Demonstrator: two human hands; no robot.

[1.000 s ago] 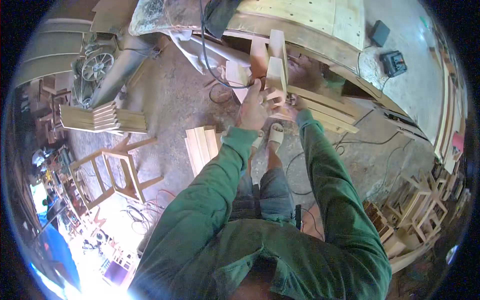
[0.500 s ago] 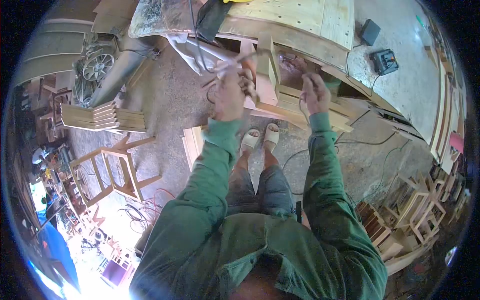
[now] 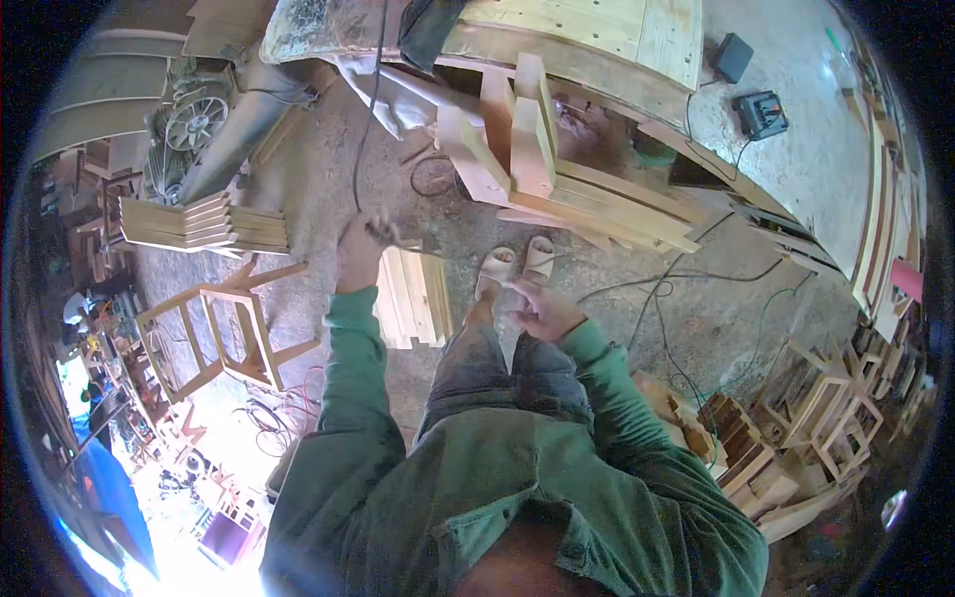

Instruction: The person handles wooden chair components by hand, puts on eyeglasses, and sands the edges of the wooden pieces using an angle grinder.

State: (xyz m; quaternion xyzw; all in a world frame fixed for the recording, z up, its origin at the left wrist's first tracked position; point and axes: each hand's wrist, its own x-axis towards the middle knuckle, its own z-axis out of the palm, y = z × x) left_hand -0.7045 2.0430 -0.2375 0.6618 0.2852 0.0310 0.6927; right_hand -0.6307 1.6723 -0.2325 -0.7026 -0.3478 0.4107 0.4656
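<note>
A dark cable (image 3: 370, 129) hangs from the workbench edge down to my left hand (image 3: 360, 251). The fingers of that hand are closed around the cable, and a bit of it looks bunched there, blurred by motion. My right hand (image 3: 545, 312) is in front of my thighs, over the sandals, with its fingers loosely bent and apart; I see nothing in it. Just right of my left hand, a stack of pale wooden pieces (image 3: 413, 297) lies on the floor. Angled wooden parts (image 3: 532, 149) stand and lie against the bench ahead.
The workbench (image 3: 567, 30) spans the top. A black charger-like device (image 3: 761, 115) sits on the grey surface at right. Cables (image 3: 686, 279) trail over the floor on the right. Wooden frames (image 3: 244, 338) and stacked angled pieces (image 3: 204, 231) are on the left.
Both hands have come back from the bench. My left hand moved left and down with the cable; my right hand let go of the cord and dropped toward my lap.
</note>
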